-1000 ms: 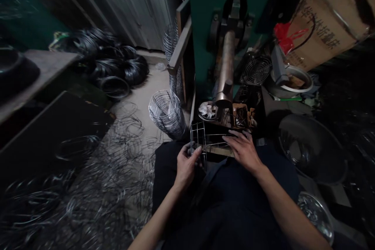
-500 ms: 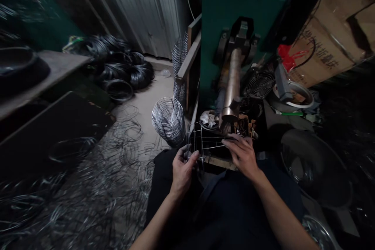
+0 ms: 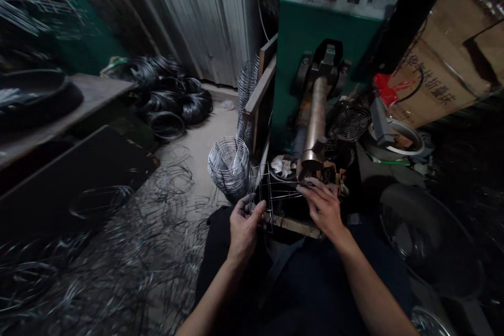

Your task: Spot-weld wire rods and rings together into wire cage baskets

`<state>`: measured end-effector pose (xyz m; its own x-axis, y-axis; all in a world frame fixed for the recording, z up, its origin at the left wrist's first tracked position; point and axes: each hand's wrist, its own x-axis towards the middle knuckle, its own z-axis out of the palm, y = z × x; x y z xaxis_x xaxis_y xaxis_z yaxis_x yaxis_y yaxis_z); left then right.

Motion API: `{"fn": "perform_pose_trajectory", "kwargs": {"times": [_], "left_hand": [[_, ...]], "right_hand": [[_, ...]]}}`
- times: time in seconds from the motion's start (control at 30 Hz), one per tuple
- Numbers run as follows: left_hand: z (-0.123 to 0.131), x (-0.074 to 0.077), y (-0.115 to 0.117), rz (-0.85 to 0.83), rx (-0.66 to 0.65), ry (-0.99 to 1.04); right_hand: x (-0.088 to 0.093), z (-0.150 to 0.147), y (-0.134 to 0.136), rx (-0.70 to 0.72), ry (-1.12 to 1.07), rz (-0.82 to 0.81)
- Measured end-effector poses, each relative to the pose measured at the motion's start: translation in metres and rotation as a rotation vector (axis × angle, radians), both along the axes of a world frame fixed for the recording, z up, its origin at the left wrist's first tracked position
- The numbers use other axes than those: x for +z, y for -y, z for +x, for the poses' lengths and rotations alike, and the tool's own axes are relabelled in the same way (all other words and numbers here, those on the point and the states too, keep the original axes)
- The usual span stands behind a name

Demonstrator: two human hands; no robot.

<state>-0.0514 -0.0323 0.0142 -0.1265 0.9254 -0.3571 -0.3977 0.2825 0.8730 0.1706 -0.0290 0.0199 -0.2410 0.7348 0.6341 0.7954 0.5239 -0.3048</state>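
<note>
A small wire frame (image 3: 269,181) of thin metal rods spans the gap between my hands, in front of a green machine (image 3: 291,63). My left hand (image 3: 244,223) is closed on its left end, thumb and fingers pinching the rods. Bent over the right end, my right hand (image 3: 322,205) grips the rods with its fingers close together; the fingertips are partly hidden. The right end lies just below the tip of the machine's thick metal arm (image 3: 316,121). A stack of round wire baskets (image 3: 229,168) stands left of the frame.
Loose wire pieces (image 3: 137,252) litter the floor at left. Black wire coils (image 3: 173,89) lie by the corrugated wall. A wooden board (image 3: 260,89) sticks out beside the machine. At right are a bowl (image 3: 405,139), a large dark pan (image 3: 425,231) and a cardboard box (image 3: 437,52).
The view has tilted up, showing more of the machine's panel, where a red light is visible. Both hands keep their hold; the wire frame's right end sits slightly nearer the machine's tip.
</note>
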Motion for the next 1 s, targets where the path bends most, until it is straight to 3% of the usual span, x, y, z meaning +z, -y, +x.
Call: {"fn": "perform_pose_trajectory", "kwargs": {"times": [0.37,0.53,0.73,1.0], "left_hand": [[0.0,-0.003,-0.007,0.045,-0.024,-0.085],[-0.006,-0.006,-0.01,0.001,-0.052,-0.084],[-0.007,0.004,-0.018,0.019,-0.097,-0.128],[-0.007,0.009,-0.034,0.095,-0.125,-0.178]], "right_hand": [[-0.002,-0.008,-0.005,-0.061,-0.037,0.058],[0.007,0.001,-0.003,-0.099,-0.156,-0.032],[0.015,0.005,-0.004,-0.107,-0.25,-0.051],[0.011,-0.001,-0.017,-0.187,-0.273,-0.037]]}}
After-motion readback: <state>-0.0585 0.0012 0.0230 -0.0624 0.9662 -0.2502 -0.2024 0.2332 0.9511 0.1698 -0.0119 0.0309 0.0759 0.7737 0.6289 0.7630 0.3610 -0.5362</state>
